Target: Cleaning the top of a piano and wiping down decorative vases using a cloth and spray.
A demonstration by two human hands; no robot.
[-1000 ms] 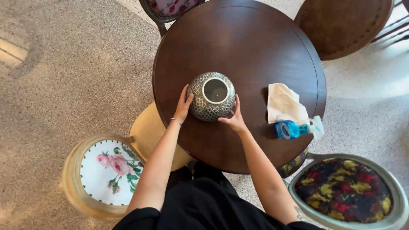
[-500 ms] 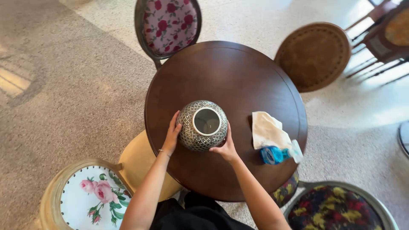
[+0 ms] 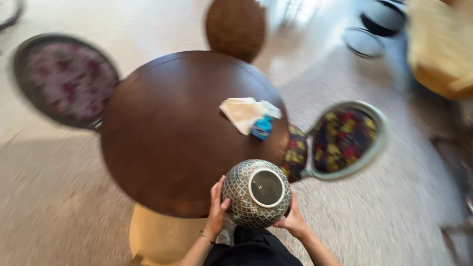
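Note:
A round vase [image 3: 256, 192] with a green and white lattice pattern and an open mouth is held between both my hands, lifted off the table near its front edge, close to my body. My left hand [image 3: 217, 209] presses its left side. My right hand [image 3: 293, 219] cups its lower right side. The round dark wooden table [image 3: 182, 128] lies just beyond the vase. A beige cloth [image 3: 241, 113] and a blue spray bottle [image 3: 261, 127] lie on the table's right part. The picture is motion-blurred.
Chairs ring the table: a red-flowered seat [image 3: 64, 81] at left, a brown round seat [image 3: 235, 27] at the back, a dark multicoloured seat [image 3: 345, 138] at right, a yellowish seat [image 3: 157, 239] below the table's edge. Speckled floor surrounds them.
The vase has come off the table's middle and towards my body, still between both hands. The view has swung, so the table, cloth and bottle now sit farther away and turned.

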